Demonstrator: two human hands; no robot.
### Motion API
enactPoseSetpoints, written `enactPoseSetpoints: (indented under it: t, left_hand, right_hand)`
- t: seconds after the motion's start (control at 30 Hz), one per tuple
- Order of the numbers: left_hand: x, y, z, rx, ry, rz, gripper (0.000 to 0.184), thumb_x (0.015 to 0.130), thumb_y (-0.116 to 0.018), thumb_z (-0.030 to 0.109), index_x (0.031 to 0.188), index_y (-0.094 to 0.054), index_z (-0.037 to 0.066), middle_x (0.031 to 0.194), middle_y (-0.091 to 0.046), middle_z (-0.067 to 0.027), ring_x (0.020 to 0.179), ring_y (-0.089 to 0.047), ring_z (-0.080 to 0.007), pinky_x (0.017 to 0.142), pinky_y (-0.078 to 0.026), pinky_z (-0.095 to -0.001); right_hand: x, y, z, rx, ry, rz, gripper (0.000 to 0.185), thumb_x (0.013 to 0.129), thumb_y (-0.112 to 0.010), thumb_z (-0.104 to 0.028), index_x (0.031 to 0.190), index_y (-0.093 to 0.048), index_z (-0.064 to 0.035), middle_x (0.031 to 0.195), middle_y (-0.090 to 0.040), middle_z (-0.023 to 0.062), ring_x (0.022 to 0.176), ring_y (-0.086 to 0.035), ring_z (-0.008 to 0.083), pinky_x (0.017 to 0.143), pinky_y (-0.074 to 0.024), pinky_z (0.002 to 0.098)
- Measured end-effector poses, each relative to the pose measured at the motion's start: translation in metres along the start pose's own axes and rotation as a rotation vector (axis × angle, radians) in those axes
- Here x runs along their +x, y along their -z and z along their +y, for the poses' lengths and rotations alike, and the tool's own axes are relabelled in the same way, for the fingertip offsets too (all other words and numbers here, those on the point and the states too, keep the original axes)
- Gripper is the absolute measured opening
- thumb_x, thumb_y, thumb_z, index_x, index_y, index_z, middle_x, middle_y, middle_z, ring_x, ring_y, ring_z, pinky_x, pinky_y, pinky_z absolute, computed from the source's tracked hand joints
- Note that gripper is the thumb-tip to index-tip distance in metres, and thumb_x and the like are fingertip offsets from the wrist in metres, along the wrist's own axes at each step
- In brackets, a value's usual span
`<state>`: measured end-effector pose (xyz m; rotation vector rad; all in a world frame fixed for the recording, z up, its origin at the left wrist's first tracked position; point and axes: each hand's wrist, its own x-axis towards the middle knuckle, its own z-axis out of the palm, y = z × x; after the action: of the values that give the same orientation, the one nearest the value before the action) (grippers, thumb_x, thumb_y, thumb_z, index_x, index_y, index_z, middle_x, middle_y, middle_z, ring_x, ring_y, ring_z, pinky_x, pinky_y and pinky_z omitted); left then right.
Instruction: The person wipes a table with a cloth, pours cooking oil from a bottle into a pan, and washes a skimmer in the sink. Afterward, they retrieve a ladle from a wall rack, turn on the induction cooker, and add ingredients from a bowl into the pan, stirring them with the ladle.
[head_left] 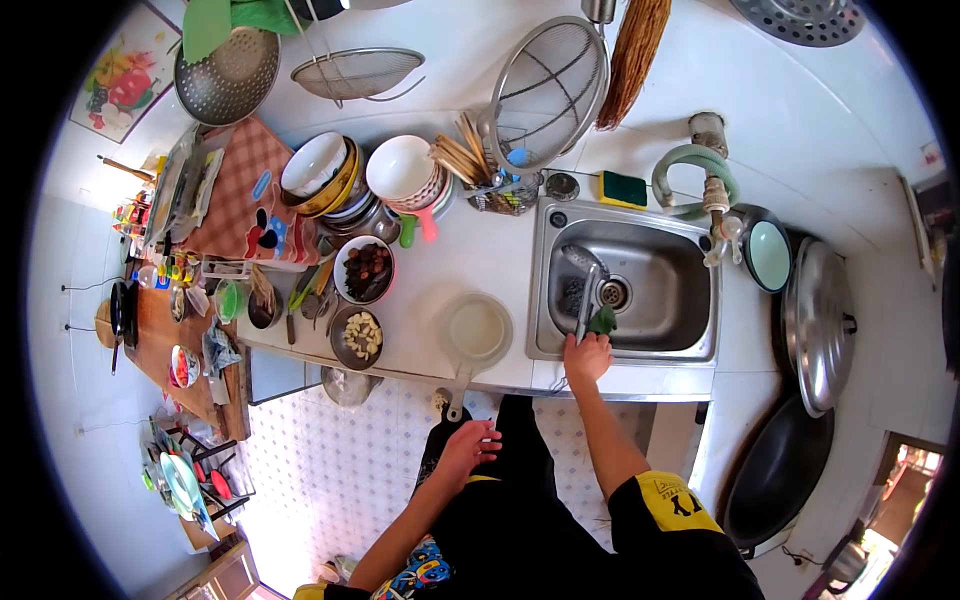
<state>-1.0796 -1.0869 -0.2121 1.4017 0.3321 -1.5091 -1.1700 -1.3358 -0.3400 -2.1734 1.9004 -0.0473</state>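
The right hand (588, 360) is at the front rim of the rectangular stainless-steel sink (628, 352), its fingers bunched together; whether they clamp anything cannot be told. Straight ahead of those fingertips, over the sink's basin, is a shiny, slim, silver metal utensil (590, 297), its rounded head pointing away and its near end meeting the fingers. A small dark-green leafy piece (603, 320) lies just right of it, close to the fingertips. The left hand (472, 447), left of the sink and below counter level, holds nothing, fingers loosely curled and slightly apart, near the handle of a translucent whitish plastic dipper (477, 331). On the right sleeve, a yellow patch (678, 502) bears large black letters resembling "TY"; its smaller print is unclear. Behind the sink sits a yellow-and-green sponge (623, 190).
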Motion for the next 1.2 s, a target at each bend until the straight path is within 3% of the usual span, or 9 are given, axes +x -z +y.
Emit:
enactPoseSetpoints:
  t: [0.43, 0.57, 0.63, 0.7, 0.83, 0.9, 0.97, 1.07, 1.2]
  left_hand:
    - [-0.032, 0.085, -0.014, -0.116, -0.163, 0.041, 0.027, 0.096, -0.048, 0.027, 0.114, -0.054, 0.007, 0.098, -0.061, -0.0067, 0.084, -0.061, -0.0149, 0.071, -0.051, -0.0274]
    - [-0.035, 0.118, -0.017, -0.185, -0.213, 0.024, 0.025, 0.096, -0.051, 0.028, 0.112, -0.056, 0.009, 0.097, -0.062, -0.0052, 0.087, -0.061, -0.0152, 0.074, -0.049, -0.0281]
    - [-0.044, 0.135, -0.023, -0.139, -0.222, 0.015, 0.025, 0.096, -0.050, 0.028, 0.112, -0.056, 0.009, 0.099, -0.061, -0.0052, 0.089, -0.060, -0.0146, 0.075, -0.049, -0.0276]
    - [-0.053, 0.157, -0.030, -0.167, -0.246, 0.018, 0.025, 0.096, -0.050, 0.028, 0.112, -0.056, 0.010, 0.099, -0.061, -0.0049, 0.090, -0.059, -0.0138, 0.075, -0.049, -0.0278]
    - [-0.070, 0.193, -0.056, -0.243, -0.233, 0.087, 0.024, 0.097, -0.049, 0.026, 0.113, -0.056, 0.009, 0.100, -0.062, -0.0060, 0.088, -0.061, -0.0152, 0.076, -0.050, -0.0286]
    - [-0.077, 0.211, -0.062, -0.314, -0.260, 0.126, 0.024, 0.097, -0.049, 0.025, 0.113, -0.056, 0.009, 0.100, -0.062, -0.0066, 0.087, -0.062, -0.0162, 0.076, -0.051, -0.0291]
    - [-0.086, 0.222, -0.070, -0.499, -0.260, 0.217, 0.022, 0.097, -0.049, 0.022, 0.113, -0.057, 0.009, 0.099, -0.063, -0.0079, 0.083, -0.063, -0.0184, 0.077, -0.052, -0.0302]
    - [-0.107, 0.232, -0.065, -0.680, -0.406, 0.265, 0.021, 0.096, -0.050, 0.019, 0.112, -0.057, 0.007, 0.095, -0.064, -0.0097, 0.081, -0.063, -0.0198, 0.076, -0.052, -0.0324]
    - [-0.141, 0.261, -0.045, -0.908, -0.620, 0.196, 0.021, 0.095, -0.050, 0.017, 0.111, -0.056, 0.005, 0.090, -0.063, -0.0096, 0.076, -0.062, -0.0188, 0.069, -0.052, -0.0319]
  right_hand:
    - [0.030, -0.028, 0.022, 0.026, -0.041, -0.111, 0.058, 0.077, -0.067, -0.050, 0.116, -0.057, -0.0080, 0.115, -0.060, 0.0149, 0.110, -0.056, 0.0341, 0.089, -0.0464, 0.0459]
    - [0.037, -0.032, 0.036, -0.031, 0.165, -0.072, 0.064, 0.078, -0.068, -0.044, 0.124, -0.048, -0.0042, 0.115, -0.058, 0.0211, 0.107, -0.056, 0.0383, 0.088, -0.0468, 0.0488]
    - [0.049, -0.052, 0.055, 0.016, 0.297, -0.019, 0.061, 0.079, -0.068, -0.040, 0.123, -0.050, -0.0024, 0.117, -0.056, 0.0230, 0.110, -0.054, 0.0400, 0.092, -0.0446, 0.0484]
    - [0.035, -0.025, 0.038, 0.052, 0.250, -0.051, 0.059, 0.079, -0.067, -0.038, 0.122, -0.051, -0.0008, 0.115, -0.057, 0.0230, 0.108, -0.054, 0.0400, 0.093, -0.0435, 0.0469]
    - [0.038, -0.021, 0.047, 0.032, 0.319, 0.198, 0.030, 0.090, -0.054, -0.024, 0.107, -0.056, 0.0010, 0.108, -0.059, 0.0219, 0.103, -0.056, 0.0385, 0.087, -0.0451, 0.0464]
    - [-0.019, 0.043, -0.004, 0.244, 0.384, 0.333, 0.018, 0.093, -0.050, -0.014, 0.097, -0.058, 0.0018, 0.102, -0.060, 0.0208, 0.095, -0.056, 0.0349, 0.083, -0.0454, 0.0432]
    - [-0.098, 0.093, -0.071, 0.535, 0.395, 0.273, 0.017, 0.090, -0.051, -0.009, 0.101, -0.058, 0.0007, 0.091, -0.060, 0.0215, 0.089, -0.058, 0.0363, 0.078, -0.0463, 0.0397]
    - [-0.181, 0.040, -0.114, 0.973, 0.511, -0.426, 0.020, 0.094, -0.050, -0.015, 0.105, -0.058, -0.0001, 0.103, -0.061, 0.0116, 0.096, -0.056, 0.0230, 0.080, -0.0468, 0.0346]
    - [-0.363, 0.049, -0.221, 0.861, 0.331, -1.581, 0.043, 0.098, -0.042, -0.042, 0.120, -0.054, -0.0075, 0.104, -0.060, 0.0067, 0.093, -0.058, 0.0177, 0.080, -0.0480, 0.0335]
